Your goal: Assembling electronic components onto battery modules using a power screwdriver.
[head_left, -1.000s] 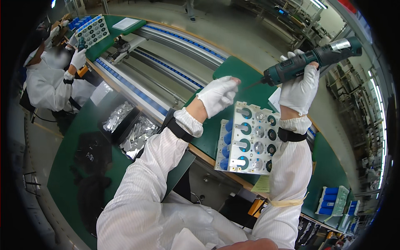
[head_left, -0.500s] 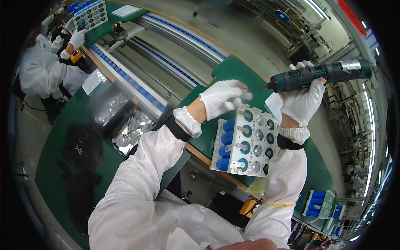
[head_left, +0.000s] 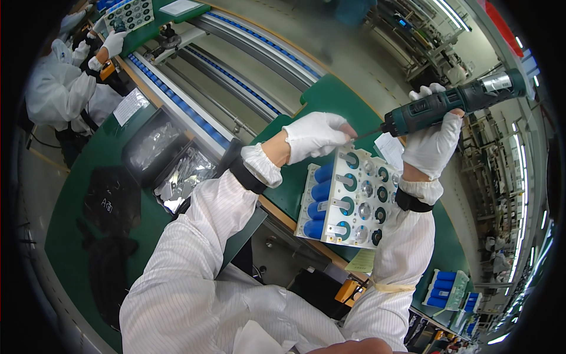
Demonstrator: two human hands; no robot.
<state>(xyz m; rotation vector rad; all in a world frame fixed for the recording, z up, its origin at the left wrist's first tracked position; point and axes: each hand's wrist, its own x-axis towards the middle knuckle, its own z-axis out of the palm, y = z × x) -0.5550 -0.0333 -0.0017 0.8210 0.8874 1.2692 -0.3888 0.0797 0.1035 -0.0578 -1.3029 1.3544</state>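
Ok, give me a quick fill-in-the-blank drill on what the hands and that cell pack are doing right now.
1. The right hand grips a dark green electric ____, its bit aimed at the top edge of the battery pack.
2. The left hand, in a white glove, rests on the pack's ____ edge.
3. The cylindrical cells showing along the pack's left side are ____ in colour.
4. The pack lies on a ____ mat beside the conveyor.

Missing words: screwdriver; top; blue; green
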